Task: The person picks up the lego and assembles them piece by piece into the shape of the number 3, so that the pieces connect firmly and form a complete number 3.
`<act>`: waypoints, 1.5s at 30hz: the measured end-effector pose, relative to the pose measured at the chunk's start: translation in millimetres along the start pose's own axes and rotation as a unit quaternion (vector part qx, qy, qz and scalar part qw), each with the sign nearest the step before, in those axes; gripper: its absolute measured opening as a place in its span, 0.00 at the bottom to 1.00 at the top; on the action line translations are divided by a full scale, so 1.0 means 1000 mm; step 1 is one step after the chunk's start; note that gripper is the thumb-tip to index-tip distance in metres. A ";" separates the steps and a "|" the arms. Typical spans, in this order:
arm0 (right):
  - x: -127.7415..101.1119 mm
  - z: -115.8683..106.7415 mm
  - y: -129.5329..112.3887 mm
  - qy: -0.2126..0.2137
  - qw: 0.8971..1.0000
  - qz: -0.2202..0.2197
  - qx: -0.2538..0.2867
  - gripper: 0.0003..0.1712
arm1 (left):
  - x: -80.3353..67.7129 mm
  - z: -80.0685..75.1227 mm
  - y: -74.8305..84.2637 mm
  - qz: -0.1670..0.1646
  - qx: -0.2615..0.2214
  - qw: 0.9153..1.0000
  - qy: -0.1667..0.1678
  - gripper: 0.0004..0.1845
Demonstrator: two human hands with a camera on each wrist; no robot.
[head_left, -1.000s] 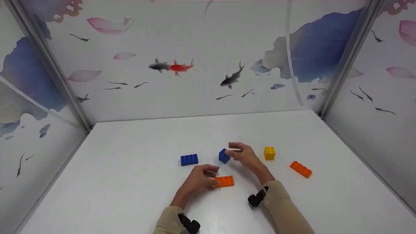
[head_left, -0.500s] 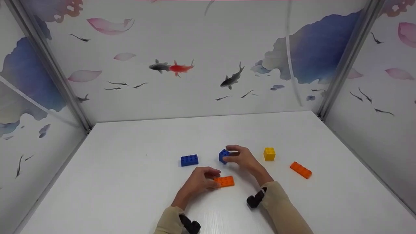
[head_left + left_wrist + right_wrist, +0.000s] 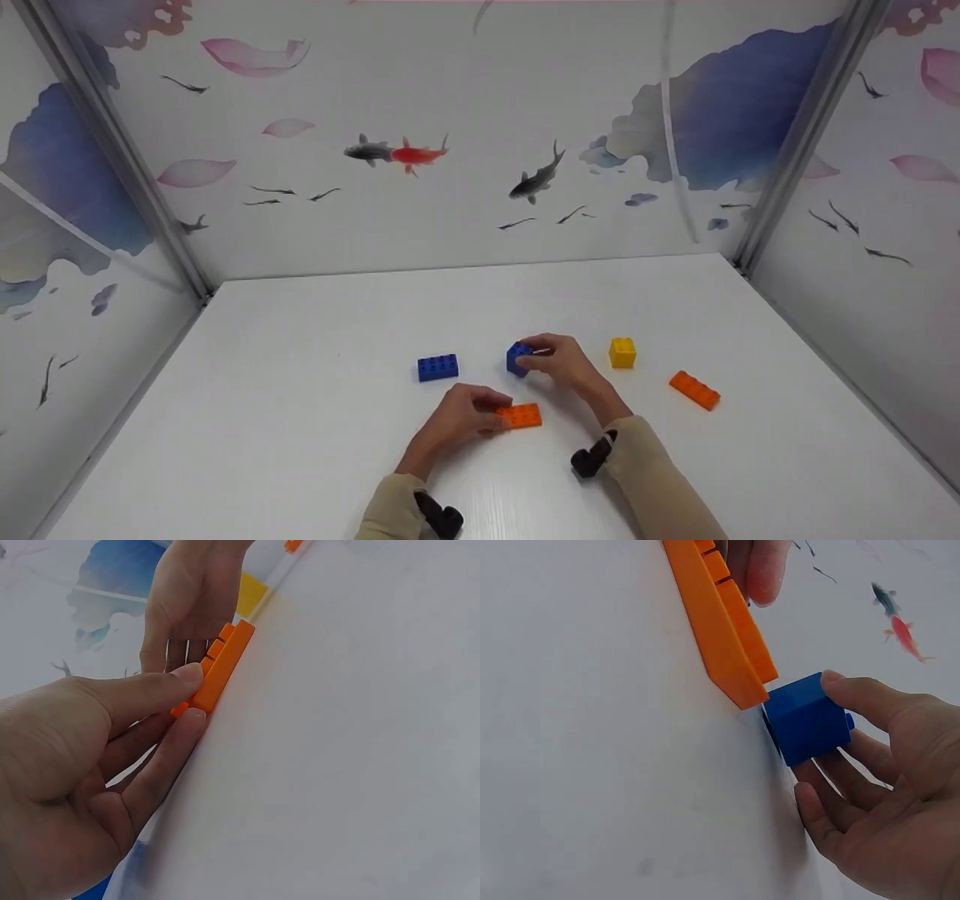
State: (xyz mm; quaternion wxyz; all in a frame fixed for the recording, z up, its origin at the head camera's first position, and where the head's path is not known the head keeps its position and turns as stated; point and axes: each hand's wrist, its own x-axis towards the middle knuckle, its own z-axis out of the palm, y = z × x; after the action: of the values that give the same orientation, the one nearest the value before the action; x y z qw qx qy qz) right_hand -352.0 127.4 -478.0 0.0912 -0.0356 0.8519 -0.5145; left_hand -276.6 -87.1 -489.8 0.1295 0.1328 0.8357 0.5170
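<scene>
no readable text, label, brand or number shows in any view. the bricks carry only plain studs, and the wall panels carry painted fish and petals, no writing.

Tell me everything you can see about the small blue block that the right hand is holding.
The small blue block is a square, studded toy brick of glossy plastic, deep blue, about as tall as it is wide. The right hand grips it, thumb on one side and fingers on the other. It sits on or just above the white table, slightly tilted, behind the flat orange plate that the left hand pinches.
</scene>
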 end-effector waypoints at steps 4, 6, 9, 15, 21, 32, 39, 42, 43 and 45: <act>-0.004 -0.005 -0.003 -0.001 1.000 -0.001 0.003 0.25 | 0.000 0.001 -0.001 -0.007 -0.002 1.000 -0.005 0.13; -0.007 -0.008 -0.006 0.002 1.000 -0.008 -0.002 0.25 | 0.000 0.001 -0.001 -0.009 0.000 1.000 -0.005 0.12; -0.012 -0.013 -0.012 0.001 1.000 -0.023 -0.008 0.25 | 0.000 0.001 -0.001 -0.009 0.009 1.000 -0.002 0.11; -0.026 -0.023 -0.026 -0.008 0.997 -0.074 -0.026 0.24 | 0.000 0.002 -0.001 -0.008 0.015 1.000 0.008 0.11; -0.038 -0.030 -0.028 -0.015 0.993 -0.109 -0.034 0.23 | 0.000 0.003 -0.001 -0.004 0.021 1.000 0.011 0.10; -0.055 -0.039 -0.022 -0.046 0.987 -0.155 -0.024 0.23 | -0.001 0.002 -0.002 0.009 0.026 1.000 0.000 0.11; -0.061 -0.038 -0.013 -0.055 0.984 -0.166 -0.021 0.28 | -0.001 0.002 -0.003 0.007 0.024 1.000 -0.002 0.11; -0.062 -0.038 -0.009 -0.054 0.985 -0.163 -0.025 0.26 | -0.002 0.001 -0.001 0.007 0.026 1.000 0.002 0.11; -0.062 -0.038 -0.008 -0.056 0.985 -0.162 -0.024 0.26 | -0.002 0.001 -0.001 0.006 0.027 1.000 0.003 0.11; -0.063 -0.037 -0.006 -0.065 0.985 -0.160 -0.024 0.24 | -0.002 0.001 0.000 0.004 0.027 1.000 0.005 0.11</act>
State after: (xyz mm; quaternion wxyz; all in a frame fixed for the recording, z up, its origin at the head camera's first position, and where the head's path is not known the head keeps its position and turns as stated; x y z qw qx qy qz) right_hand -297.1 166.7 -448.0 0.0622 -0.2075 0.8395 -0.4983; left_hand -274.3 -87.3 -490.2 0.1199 0.1369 0.8496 0.4951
